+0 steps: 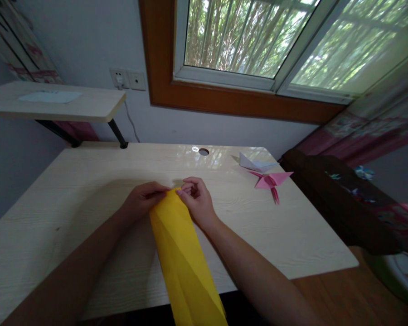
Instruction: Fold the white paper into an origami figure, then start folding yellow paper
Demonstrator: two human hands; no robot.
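A long folded sheet of yellow paper with creases slants from the middle of the desk down past its front edge toward me. My left hand pinches the far left corner between thumb and fingers. At the far right corner, my right hand also has thumb and forefinger closed on the paper, its other fingers curled. The two hands are close together, with the narrow far end of the sheet between them. The near end runs out of view at the bottom.
On the desk, a pink origami crane and a folded white paper boat lie at the back right. A raised shelf with a paper sheet stands at the back left. The desk has a round cable hole.
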